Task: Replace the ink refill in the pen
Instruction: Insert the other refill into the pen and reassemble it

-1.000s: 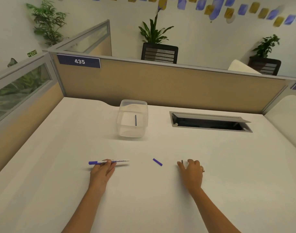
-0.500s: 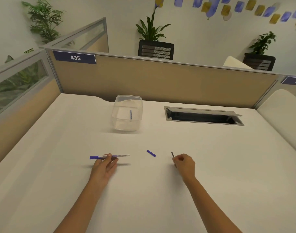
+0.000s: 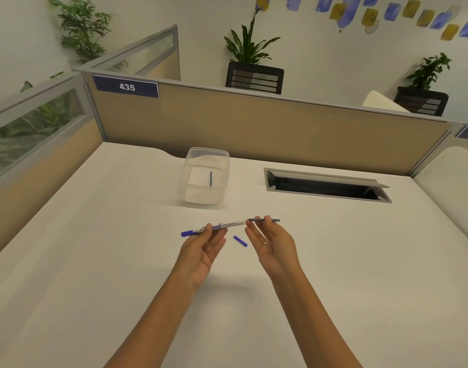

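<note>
Dark grey thin refill rod [image 3: 264, 220] pinched in right hand [image 3: 272, 243], left hand [image 3: 201, 248] clamping the white-and-blue marker barrel [image 3: 217, 227] at its 9 o'clock, tips nearly touching; misalignment could jam it.

Two bare forearms reach up from the bottom edge over the white table [image 3: 94, 261], with no sleeves, watch or wristband showing anywhere along them. The left hand [image 3: 201, 251] wears nothing that can be seen. The right hand [image 3: 274, 248] carries a thin band ring [image 3: 265, 242] on one finger, seen from the palm side; its colour is hard to tell at this size. The nails are short, as far as the fingertips show. Both forearms are slim and run straight to the wrists.
</note>
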